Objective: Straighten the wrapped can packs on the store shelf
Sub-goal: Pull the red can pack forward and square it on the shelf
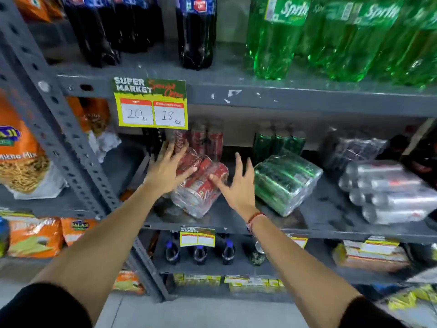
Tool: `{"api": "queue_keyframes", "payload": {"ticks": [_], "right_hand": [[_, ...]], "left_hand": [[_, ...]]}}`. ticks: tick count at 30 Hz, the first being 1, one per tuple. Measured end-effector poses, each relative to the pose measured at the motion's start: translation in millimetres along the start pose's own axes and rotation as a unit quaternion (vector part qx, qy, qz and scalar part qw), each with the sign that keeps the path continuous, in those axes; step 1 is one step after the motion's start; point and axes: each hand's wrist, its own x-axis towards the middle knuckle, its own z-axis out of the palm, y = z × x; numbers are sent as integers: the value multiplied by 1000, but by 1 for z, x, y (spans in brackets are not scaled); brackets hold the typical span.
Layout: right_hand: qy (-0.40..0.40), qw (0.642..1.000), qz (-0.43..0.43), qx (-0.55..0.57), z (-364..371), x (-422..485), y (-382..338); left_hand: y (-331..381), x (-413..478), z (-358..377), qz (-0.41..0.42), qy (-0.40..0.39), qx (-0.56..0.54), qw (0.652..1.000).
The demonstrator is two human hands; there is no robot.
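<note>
A wrapped pack of red cans (201, 185) lies tilted on its side on the grey middle shelf (236, 221). My left hand (168, 169) rests flat on the pack's upper left side, fingers spread. My right hand (236, 183) is at the pack's right end, its thumb touching the cans and its fingers spread upward. Behind it another red can pack (203, 138) stands upright. To the right a green can pack (286, 181) lies skewed on its side. Farther right a silver can pack (390, 192) lies on its side.
A yellow price tag (151, 105) hangs from the upper shelf edge above the red cans. Dark and green bottles stand on the shelf above. Orange snack bags (21, 159) fill the left rack. A dark wrapped pack (350, 150) and green cans (276, 140) stand at the back.
</note>
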Motion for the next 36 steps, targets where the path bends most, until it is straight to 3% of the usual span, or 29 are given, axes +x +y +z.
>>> {"api": "queue_keyframes", "payload": {"ticks": [2, 4, 8, 11, 16, 19, 22, 25, 30, 33, 36], "right_hand": [[-141, 977, 110, 114, 11, 13, -7], [-205, 943, 181, 192, 24, 26, -10], [-236, 898, 235, 289, 33, 42, -7], [-226, 904, 228, 281, 30, 43, -5], [-203, 920, 181, 282, 27, 33, 0], [-179, 939, 122, 265, 22, 29, 5], [-154, 973, -11, 172, 9, 24, 6], [-151, 975, -129, 95, 1, 15, 7], [-111, 969, -208, 72, 15, 3, 21], [-117, 971, -207, 29, 27, -6, 26], [-112, 973, -199, 30, 27, -8, 28]], "left_hand": [[-4, 11, 1, -36, -77, -12, 996], [-9, 19, 5, -55, -122, -23, 991], [-14, 23, 13, -48, -121, 23, 991], [-12, 23, 16, -50, -116, 37, 991], [-5, 8, 17, -59, -84, -4, 995], [0, -10, 21, -73, -15, -47, 996], [12, -41, 39, -85, 107, -115, 984], [29, -64, 62, -96, 179, -166, 965], [21, -68, 80, -60, 184, -196, 961], [12, -74, 93, -24, 162, -203, 965], [11, -75, 87, -43, 129, -191, 972]]}}
